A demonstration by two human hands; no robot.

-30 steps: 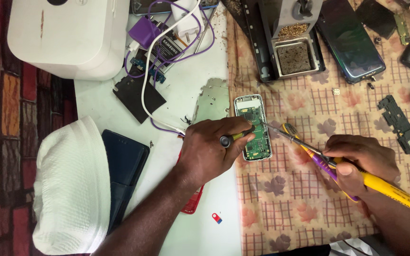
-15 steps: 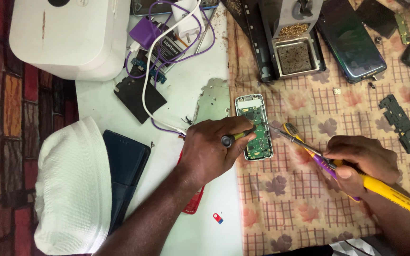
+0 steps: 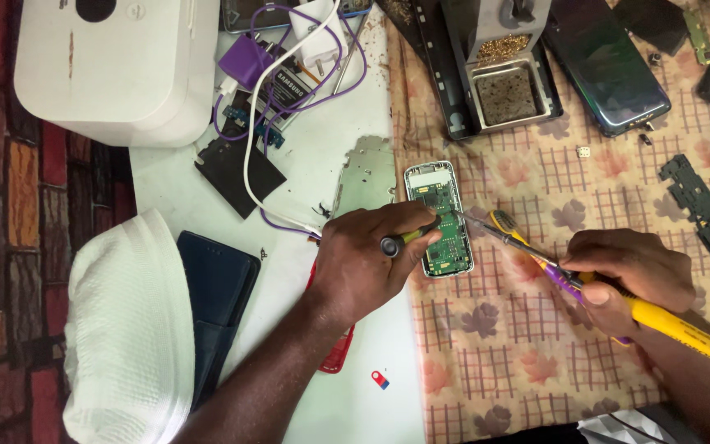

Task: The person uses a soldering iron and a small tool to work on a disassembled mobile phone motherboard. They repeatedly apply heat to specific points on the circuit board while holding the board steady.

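Two hands were seen at work on an opened phone (image 3: 440,220), which lay mid-desk at the patterned cloth's (image 3: 536,345) left edge. The left hand's (image 3: 367,261) fingers were pinched on a small screwdriver (image 3: 404,240). The right hand's (image 3: 630,275) fingers were closed around a yellow soldering iron (image 3: 675,325), its tip touching the phone's board.

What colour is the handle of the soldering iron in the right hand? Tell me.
Yellow: the soldering iron handle in the right hand, head view.
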